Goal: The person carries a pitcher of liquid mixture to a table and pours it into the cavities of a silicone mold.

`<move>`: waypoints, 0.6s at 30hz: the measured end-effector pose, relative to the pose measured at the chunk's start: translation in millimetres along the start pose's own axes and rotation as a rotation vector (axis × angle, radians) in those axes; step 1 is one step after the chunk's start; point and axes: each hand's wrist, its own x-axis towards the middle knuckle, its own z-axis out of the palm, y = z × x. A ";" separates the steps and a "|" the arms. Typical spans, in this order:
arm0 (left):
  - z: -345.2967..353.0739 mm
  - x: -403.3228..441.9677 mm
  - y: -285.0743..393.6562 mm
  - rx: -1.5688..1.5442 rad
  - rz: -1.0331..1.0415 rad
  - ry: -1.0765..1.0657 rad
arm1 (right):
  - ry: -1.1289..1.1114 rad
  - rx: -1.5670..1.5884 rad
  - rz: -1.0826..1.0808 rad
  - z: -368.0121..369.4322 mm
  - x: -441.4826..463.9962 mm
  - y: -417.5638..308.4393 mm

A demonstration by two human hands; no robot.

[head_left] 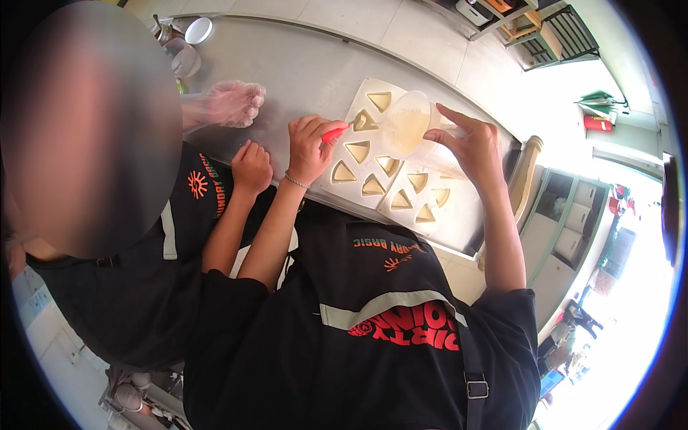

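My left hand (pixel 309 147), with a bracelet at its wrist, is closed on a small red-handled tool (pixel 335 134). The tool's tip points toward a wedge-shaped cavity near the left edge of a white mold (pixel 351 190). My right hand (pixel 469 140) grips the rim of a translucent cup (pixel 405 125) between thumb and fingers. Pale yellow contents show in the cup, which is tilted over the mold. Several wedge-shaped cavities show a yellowish tint. A second white mold (pixel 412 216) lies alongside, partly behind my right hand and arm.
At the left stands another person, with a gloved hand (pixel 235 104) over the metal table (pixel 287 61) and a bare hand (pixel 251 168) near its edge. A white bowl (pixel 198 31) and clear containers (pixel 183 59) sit at the far left. Shelving (pixel 555 222) stands at the right.
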 end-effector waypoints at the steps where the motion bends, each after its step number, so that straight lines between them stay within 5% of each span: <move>1: 0.3 0.0 0.9 -0.006 0.000 0.001 | 0.001 0.000 0.002 -0.3 -0.8 0.2; 18: 0.4 0.7 4.0 -0.028 0.017 -0.017 | 0.102 0.189 0.008 -8.8 -12.9 16.6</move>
